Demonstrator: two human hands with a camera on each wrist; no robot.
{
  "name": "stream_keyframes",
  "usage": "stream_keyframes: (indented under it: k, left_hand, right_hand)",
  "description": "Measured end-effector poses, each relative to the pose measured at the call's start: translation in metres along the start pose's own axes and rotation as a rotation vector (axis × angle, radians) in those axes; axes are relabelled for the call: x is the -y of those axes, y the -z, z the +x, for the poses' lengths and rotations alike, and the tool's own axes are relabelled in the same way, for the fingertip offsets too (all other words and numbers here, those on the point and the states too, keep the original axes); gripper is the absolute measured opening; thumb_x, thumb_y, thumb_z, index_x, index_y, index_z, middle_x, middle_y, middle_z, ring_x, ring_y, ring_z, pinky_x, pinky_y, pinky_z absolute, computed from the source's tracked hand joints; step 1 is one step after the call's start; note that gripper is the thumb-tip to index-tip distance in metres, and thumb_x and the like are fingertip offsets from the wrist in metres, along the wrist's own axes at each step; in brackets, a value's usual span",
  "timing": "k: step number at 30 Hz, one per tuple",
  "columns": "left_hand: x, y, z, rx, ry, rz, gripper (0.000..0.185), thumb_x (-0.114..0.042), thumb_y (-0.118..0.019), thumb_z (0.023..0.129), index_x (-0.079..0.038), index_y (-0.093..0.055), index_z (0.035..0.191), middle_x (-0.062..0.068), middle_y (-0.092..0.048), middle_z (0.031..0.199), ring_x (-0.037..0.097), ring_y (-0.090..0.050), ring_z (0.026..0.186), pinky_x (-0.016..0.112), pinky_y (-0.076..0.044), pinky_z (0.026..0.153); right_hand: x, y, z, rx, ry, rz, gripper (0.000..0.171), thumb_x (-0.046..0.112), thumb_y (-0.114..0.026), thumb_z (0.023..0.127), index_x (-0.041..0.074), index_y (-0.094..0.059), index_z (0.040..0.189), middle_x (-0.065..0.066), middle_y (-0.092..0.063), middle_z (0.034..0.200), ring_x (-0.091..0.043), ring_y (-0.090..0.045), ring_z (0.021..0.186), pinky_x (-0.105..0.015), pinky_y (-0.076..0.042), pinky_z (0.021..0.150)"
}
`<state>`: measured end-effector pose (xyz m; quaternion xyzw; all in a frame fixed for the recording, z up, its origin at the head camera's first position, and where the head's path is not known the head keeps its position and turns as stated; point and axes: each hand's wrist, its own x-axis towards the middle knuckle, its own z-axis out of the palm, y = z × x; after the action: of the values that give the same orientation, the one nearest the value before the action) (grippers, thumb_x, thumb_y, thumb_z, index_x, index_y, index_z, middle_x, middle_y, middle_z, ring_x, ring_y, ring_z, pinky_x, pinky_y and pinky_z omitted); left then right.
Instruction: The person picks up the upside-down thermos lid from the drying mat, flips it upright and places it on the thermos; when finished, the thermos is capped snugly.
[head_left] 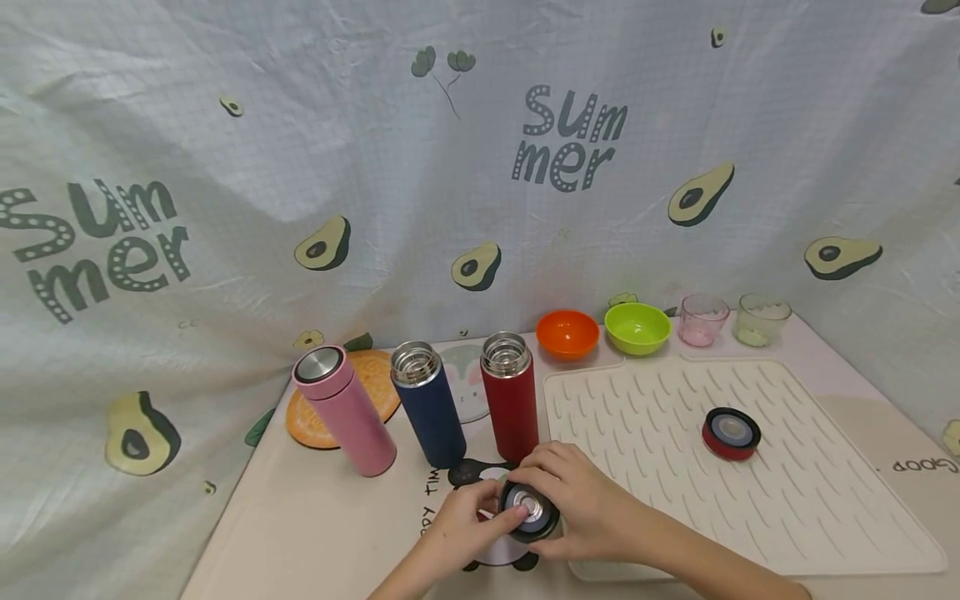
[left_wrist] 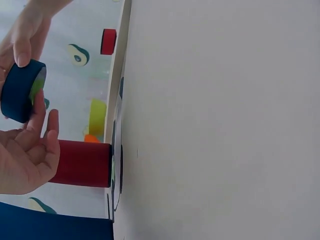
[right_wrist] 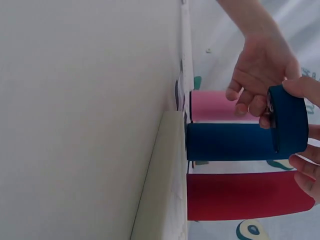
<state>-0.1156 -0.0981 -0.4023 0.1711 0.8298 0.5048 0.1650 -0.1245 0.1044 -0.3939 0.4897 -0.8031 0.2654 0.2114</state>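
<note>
avocado-print cloth [head_left: 375,175] hangs behind the pale table [head_left: 300,533]

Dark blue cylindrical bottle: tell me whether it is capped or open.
Open: the dark blue cylindrical bottle shows its uncovered silver metal mouth.

Tabletop nook [head_left: 300,517], printed curtain [head_left: 405,192], bowls [head_left: 637,340]
</note>
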Motion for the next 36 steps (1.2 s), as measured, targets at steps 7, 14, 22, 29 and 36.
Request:
stream_keyframes:
  k: [7,14,22,29,36]
  left_hand:
    - [0.001,0.002,0.0,-0.036,0.001,-0.061,0.032,-0.032,-0.065,0.084,-0.004,-0.064,0.099,0.0,-0.066,0.089,0.014,-0.062,0.083,0.028,-0.052,0.069]
    - [-0.004,0.012,-0.005,-0.24,-0.055,0.148,0.036,-0.038,-0.07,0.079,-0.009,-0.064,0.099,-0.002,-0.064,0.089,0.018,-0.058,0.085,0.038,-0.05,0.076]
    - [-0.001,0.017,-0.012,-0.672,-0.581,0.681,0.039,-0.022,-0.087,0.058,-0.015,-0.069,0.092,-0.004,-0.066,0.086,0.016,-0.053,0.094,0.043,-0.034,0.088]
    - [-0.002,0.02,-0.008,-0.734,-1.026,0.801,0.022,-0.026,-0.053,0.093,-0.014,-0.071,0.096,0.002,-0.068,0.092,0.023,-0.056,0.093,0.045,-0.031,0.085]
    - [-0.013,0.017,-0.008,-0.79,-1.237,0.844,0.023,-0.021,-0.05,0.095,-0.015,-0.072,0.091,0.003,-0.068,0.09,0.024,-0.057,0.088,0.042,-0.032,0.075]
  right_hand:
    - [0.001,0.0,-0.002,0.029,-0.067,0.061,0.064,0.034,-0.079,0.067,0.014,-0.053,0.121,0.006,-0.048,0.118,-0.01,-0.039,0.111,-0.03,-0.042,0.091]
    - [0.0,0.005,-0.006,0.03,-0.186,0.15,0.063,0.04,-0.071,0.078,0.018,-0.045,0.131,0.005,-0.043,0.125,-0.011,-0.038,0.113,-0.032,-0.045,0.089]
    - [0.0,0.006,-0.006,0.045,-0.416,0.358,0.063,0.034,-0.071,0.079,0.027,-0.039,0.133,0.009,-0.043,0.128,-0.012,-0.041,0.116,-0.042,-0.044,0.091]
    - [0.001,0.005,-0.004,0.08,-0.438,0.5,0.066,0.037,-0.07,0.08,0.023,-0.038,0.135,0.009,-0.041,0.132,-0.014,-0.041,0.119,-0.046,-0.04,0.095]
    - [0.004,0.002,0.001,0.061,-0.401,0.574,0.07,0.034,-0.071,0.079,0.026,-0.034,0.137,0.005,-0.043,0.132,-0.014,-0.044,0.114,-0.039,-0.042,0.094]
